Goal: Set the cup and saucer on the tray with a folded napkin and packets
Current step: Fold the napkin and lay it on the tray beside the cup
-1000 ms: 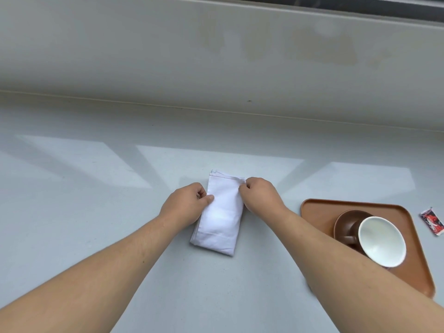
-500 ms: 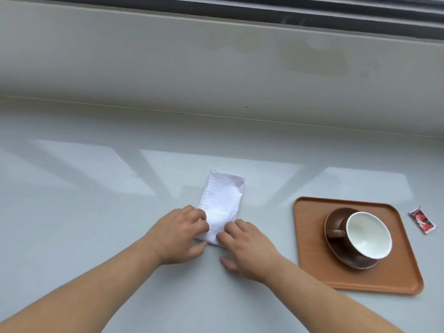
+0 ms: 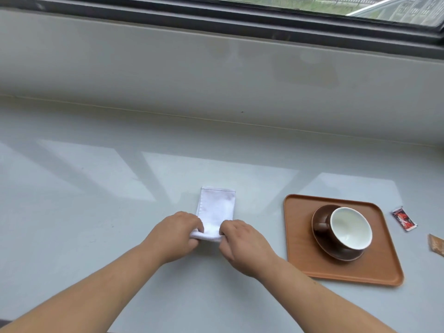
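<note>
The left hand (image 3: 175,233) and the right hand (image 3: 240,241) each pinched one near corner of the white cloth napkin (image 3: 216,207), and both grips were closed on it. The napkin was folded into a long thin strip. It lay flat on the grey tabletop (image 3: 96,188) and stretched away from the grips toward the window (image 3: 336,6). Its far end had a neat stitched edge, and the near end looked a little lifted between the fingers. The cloth looked soft and light, so it would bend and flop, and it would not break. I think the best place to hold it was right at those two near corners, so the end could be brought over for one more fold and the sides would stay even. Off to the right of the grips sat the brown tray (image 3: 302,236). On it stood a dark brown saucer (image 3: 322,217) with a brown cup (image 3: 350,229) that was white inside and looked empty. The cup could break, so it would need gentle hands. Past the tray, far from the grips, lay a small red packet (image 3: 404,218) and a brown packet (image 3: 437,245) at the edge of the view. They looked thin and light. The napkin and both packets were not on the tray yet.
</note>
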Tool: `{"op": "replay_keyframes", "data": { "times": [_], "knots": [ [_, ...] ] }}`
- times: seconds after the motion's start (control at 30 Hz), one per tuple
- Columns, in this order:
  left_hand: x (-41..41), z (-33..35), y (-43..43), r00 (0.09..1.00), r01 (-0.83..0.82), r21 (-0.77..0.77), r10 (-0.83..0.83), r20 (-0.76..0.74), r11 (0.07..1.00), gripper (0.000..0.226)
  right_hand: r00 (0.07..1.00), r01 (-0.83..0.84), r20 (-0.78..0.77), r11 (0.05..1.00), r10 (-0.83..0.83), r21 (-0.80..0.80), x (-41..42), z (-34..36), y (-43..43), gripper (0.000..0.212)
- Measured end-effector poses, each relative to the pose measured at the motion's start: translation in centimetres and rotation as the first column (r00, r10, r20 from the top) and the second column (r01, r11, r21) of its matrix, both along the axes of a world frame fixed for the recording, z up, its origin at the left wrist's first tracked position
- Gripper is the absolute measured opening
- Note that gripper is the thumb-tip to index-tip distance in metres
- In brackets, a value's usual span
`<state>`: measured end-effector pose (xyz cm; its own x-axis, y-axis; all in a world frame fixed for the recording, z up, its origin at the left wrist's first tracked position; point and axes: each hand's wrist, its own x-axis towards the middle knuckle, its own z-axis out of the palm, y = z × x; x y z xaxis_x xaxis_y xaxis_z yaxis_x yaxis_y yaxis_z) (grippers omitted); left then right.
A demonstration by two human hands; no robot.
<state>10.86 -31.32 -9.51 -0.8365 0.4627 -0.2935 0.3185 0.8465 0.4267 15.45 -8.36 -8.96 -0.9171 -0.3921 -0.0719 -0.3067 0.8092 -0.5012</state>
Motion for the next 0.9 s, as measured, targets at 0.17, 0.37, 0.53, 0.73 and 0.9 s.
{"op": "replay_keyframes", "data": {
  "times": [0.17, 0.37, 0.53, 0.73, 0.9],
  "knots": [
    [-1.2, 0.5, 0.7, 0.923, -0.332, 0.148, 0.288, 0.256, 0.932, 0.01, 0.966, 0.156, 0.21, 0.988, -0.153, 0.002, -0.9, 0.1, 1.7, 0.037],
    [-4.2, 0.3, 1.2, 0.837, -0.471, 0.277, 0.325, 0.441, 0.837, 0.013, 0.822, 0.479, 0.448, 0.851, -0.35, -0.214, -4.4, -0.4, 2.1, 0.01],
    [-7.1, -0.3, 1.4, 0.79, -0.516, 0.316, 0.3, 0.535, 0.796, 0.011, 0.763, 0.555, 0.511, 0.806, -0.395, -0.205, -6.9, -1.1, 2.5, 0.014],
    [-9.5, -1.8, 2.3, 0.842, -0.437, 0.21, 0.316, 0.436, 0.875, 0.014, 0.714, 0.561, 0.555, 0.823, -0.427, -0.088, -9.8, -1.8, 2.6, 0.021],
    [-10.4, -2.7, 2.7, 0.816, -0.428, 0.143, 0.313, 0.486, 0.892, 0.019, 0.719, 0.515, 0.527, 0.856, -0.453, 0.033, -11.5, -1.8, 2.2, 0.027]
  ]
}}
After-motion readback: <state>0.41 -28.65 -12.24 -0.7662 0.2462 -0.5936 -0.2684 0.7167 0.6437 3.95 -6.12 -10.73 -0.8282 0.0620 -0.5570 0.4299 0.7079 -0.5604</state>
